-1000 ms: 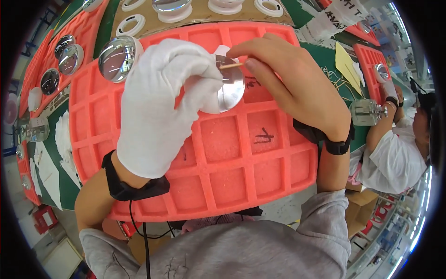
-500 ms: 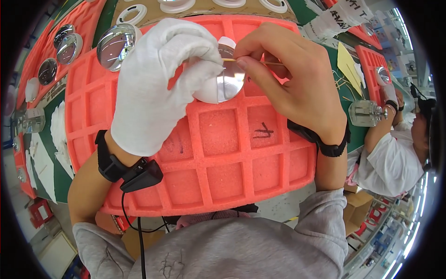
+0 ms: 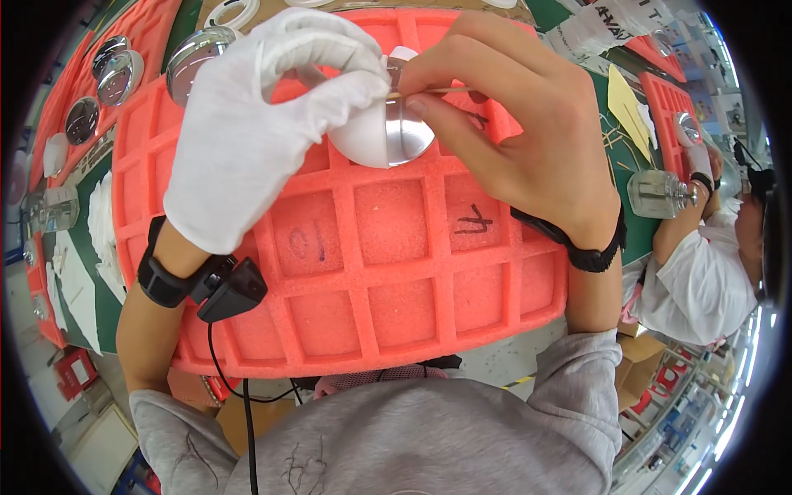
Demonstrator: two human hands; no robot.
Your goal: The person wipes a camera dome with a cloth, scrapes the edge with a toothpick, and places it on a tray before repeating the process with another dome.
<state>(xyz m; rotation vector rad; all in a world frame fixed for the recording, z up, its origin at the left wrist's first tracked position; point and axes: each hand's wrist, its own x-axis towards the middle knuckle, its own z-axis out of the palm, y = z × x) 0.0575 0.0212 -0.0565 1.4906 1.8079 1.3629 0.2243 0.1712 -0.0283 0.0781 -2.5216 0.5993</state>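
Note:
My left hand (image 3: 235,132), in a white glove, has thumb and fingertips pinched on one end of a thin wooden stick (image 3: 452,89). My bare right hand (image 3: 528,124) grips the stick farther along, between thumb and forefinger. Just beneath the fingertips is a rounded, shiny dome (image 3: 410,136) with a mirror-like right side and a white left side. The gloved fingers partly cover it, so I cannot tell whether they touch it. It lies over a pink foam tray (image 3: 351,272) divided into square pockets.
A larger mirrored dome (image 3: 198,62) sits at the tray's far left, with several more beyond. White rings (image 3: 231,11) lie at the back. To the right are a glass jar (image 3: 656,195), yellow paper (image 3: 629,115) and loose sticks. A co-worker (image 3: 701,264) works at the right.
My gloved hand has tilted, its wrist shifting left, while its fingertips stay at the stick's end. The tray and dome sit slightly higher in the picture. My right hand keeps its grip.

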